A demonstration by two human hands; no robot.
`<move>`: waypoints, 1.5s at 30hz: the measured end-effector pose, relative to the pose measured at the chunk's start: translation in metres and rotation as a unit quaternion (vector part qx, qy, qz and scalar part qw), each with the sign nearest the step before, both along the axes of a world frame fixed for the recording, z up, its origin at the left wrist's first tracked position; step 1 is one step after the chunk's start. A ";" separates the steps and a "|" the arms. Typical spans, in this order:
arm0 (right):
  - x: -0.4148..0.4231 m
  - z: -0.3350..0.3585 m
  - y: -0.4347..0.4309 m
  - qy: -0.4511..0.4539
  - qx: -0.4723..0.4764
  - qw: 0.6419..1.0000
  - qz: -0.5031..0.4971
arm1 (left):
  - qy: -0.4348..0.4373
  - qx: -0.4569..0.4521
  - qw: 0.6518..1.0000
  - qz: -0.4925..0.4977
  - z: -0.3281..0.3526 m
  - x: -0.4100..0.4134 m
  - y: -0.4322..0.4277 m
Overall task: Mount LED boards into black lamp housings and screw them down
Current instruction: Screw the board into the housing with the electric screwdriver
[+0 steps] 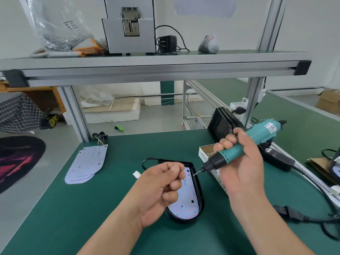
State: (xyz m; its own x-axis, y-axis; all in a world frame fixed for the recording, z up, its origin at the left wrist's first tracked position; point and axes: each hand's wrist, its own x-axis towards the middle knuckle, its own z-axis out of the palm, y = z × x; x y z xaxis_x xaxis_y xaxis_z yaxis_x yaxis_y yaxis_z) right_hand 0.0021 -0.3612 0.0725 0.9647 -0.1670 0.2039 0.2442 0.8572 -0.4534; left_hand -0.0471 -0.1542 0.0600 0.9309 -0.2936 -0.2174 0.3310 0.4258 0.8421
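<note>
Just under fingers (175, 185): housing (201, 198) (board (189, 206) inside)

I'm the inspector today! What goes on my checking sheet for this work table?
Surface: green bench mat, flat.
Job's things: white LED board sits in black plastic lamp housing; spare white boards stacked left; open cardboard screw box.
Clutter: clear plastic bag on aluminium frame shelf.
Hands: right hand grips teal electric screwdriver; left hand curled over housing, contents hidden.
Cables: black power cable lies at right.
Surroundings: cardboard box far right.

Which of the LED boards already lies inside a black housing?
The board beneath the left hand, framed by the housing; the stacked boards at left lie bare on the mat.
</note>
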 end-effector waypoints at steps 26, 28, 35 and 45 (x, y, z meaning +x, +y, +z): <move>-0.007 -0.001 0.003 -0.019 -0.028 0.999 -0.004 | -0.025 0.070 0.997 -0.015 -0.010 -0.008 -0.014; -0.007 -0.002 0.002 -0.023 -0.032 0.999 -0.004 | -0.028 0.073 0.997 -0.012 -0.010 -0.009 -0.015; -0.006 -0.003 -0.002 -0.025 -0.029 0.999 -0.001 | -0.033 0.078 0.996 -0.003 -0.010 -0.009 -0.016; -0.011 0.000 0.000 -0.055 -0.075 0.996 -0.014 | -0.089 0.139 0.986 0.038 -0.012 -0.009 -0.016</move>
